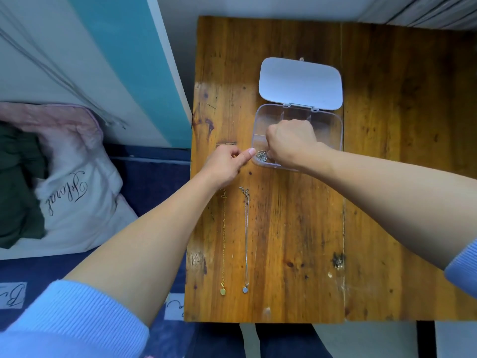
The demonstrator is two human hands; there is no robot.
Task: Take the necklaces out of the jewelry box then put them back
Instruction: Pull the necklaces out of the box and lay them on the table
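Observation:
A clear plastic jewelry box [333, 125] with several compartments stands open on the wooden table [296, 228], its white lid [300, 82] folded back. My right hand [290, 143] reaches into the box's front-left compartment, fingers closed down on a bunched silver necklace [262, 155]. My left hand [227, 164] rests against the box's left front corner, thumb touching its wall. Two necklaces lie stretched out straight on the table in front of the box: a gold necklace [223, 241] with a gold pendant at the left and a silver necklace [246, 239] with a grey pendant beside it.
The table's left edge runs next to a bed with a dark blue cover [144, 182] and a white and pink pillow [77, 182]. A teal and white panel [134, 60] stands at the back left. Bare wood lies to the right of the box.

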